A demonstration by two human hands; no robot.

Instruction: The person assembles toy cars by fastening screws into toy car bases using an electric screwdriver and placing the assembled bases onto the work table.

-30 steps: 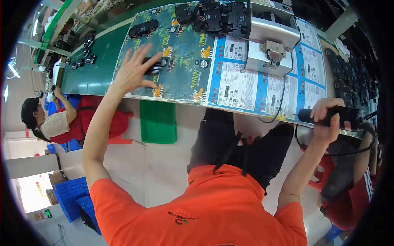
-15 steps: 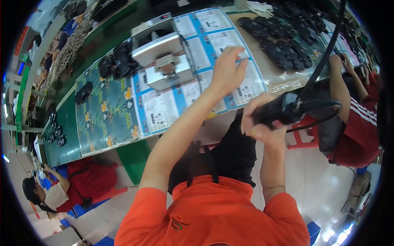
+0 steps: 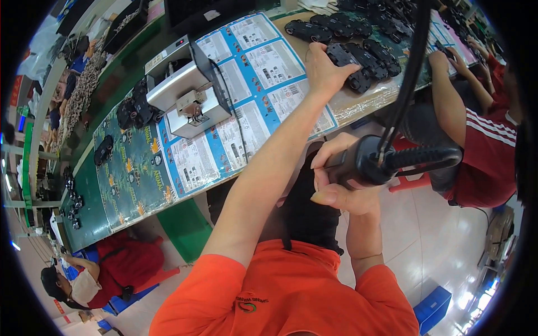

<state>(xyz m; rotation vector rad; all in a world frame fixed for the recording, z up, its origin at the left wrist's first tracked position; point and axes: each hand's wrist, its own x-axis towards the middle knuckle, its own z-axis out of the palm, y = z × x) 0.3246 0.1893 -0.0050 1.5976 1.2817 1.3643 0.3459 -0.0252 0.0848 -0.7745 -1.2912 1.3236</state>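
Note:
Over the right part of the table, my left hand (image 3: 326,71) has its fingers and thumb closed around the near end of a long black plastic part (image 3: 341,56). That part lies at the edge of a group of similar black parts (image 3: 372,56), shaped like toy car chassis. Closer to my body, my right hand (image 3: 353,193) grips a black corded power screwdriver (image 3: 367,159), held off the table's front edge. Its thick cable (image 3: 412,73) runs upward. The tool's tip cannot be made out.
A silver metal machine (image 3: 188,95) with a small red display stands on printed blue-and-white sheets (image 3: 274,61). More black parts (image 3: 137,106) lie left of it. A co-worker in a red sleeve (image 3: 490,134) sits at right; another person (image 3: 84,274) is at lower left.
My left hand has moved right and away from me, from above the printed sheets to a black plastic part, and closed on it. My right hand still holds the screwdriver. The view has shifted.

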